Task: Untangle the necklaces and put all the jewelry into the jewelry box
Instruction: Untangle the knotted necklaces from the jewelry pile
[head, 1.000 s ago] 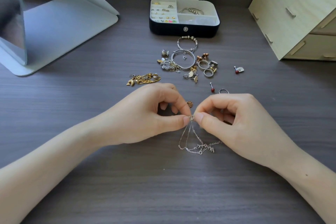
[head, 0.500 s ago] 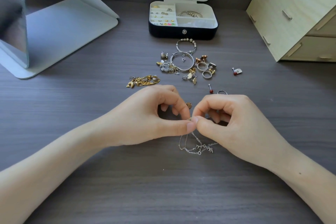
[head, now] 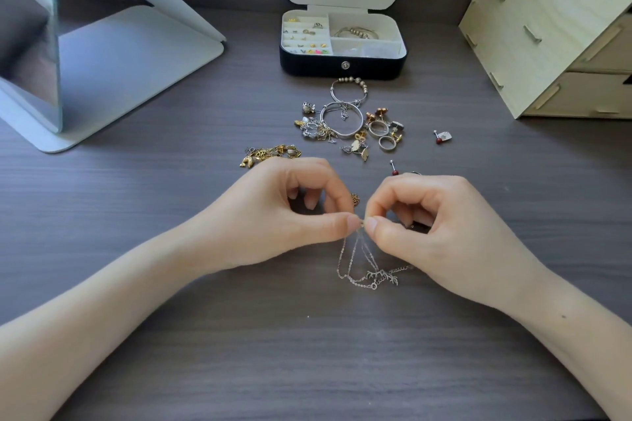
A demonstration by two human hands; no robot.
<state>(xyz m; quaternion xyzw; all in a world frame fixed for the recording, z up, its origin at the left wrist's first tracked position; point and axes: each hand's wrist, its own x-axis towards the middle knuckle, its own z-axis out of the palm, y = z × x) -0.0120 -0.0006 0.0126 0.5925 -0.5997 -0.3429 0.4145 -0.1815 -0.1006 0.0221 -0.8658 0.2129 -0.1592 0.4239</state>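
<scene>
A thin silver necklace (head: 362,267) hangs in loops from my fingertips, its antler-shaped pendant resting on the table. My left hand (head: 290,212) and my right hand (head: 431,219) each pinch the chain at the same knot, thumb tips almost touching. Behind my hands lies a pile of loose jewelry (head: 345,123): silver bangles, rings, earrings and charms. To the left of it lies a gold chain (head: 270,154). The black jewelry box (head: 342,63) stands open at the back, with earrings and a bracelet in its white compartments.
A mirror on a white stand (head: 102,61) occupies the back left. A pale wooden drawer unit (head: 554,31) stands at the back right. Two red-tipped studs (head: 395,169) (head: 443,137) lie apart from the pile. A small gold piece (head: 355,198) shows between my hands.
My hands stay pinched together on the same knot of the chain, with only slight finger shifts. The hanging loops have swung a little. The camera has tilted slightly.
</scene>
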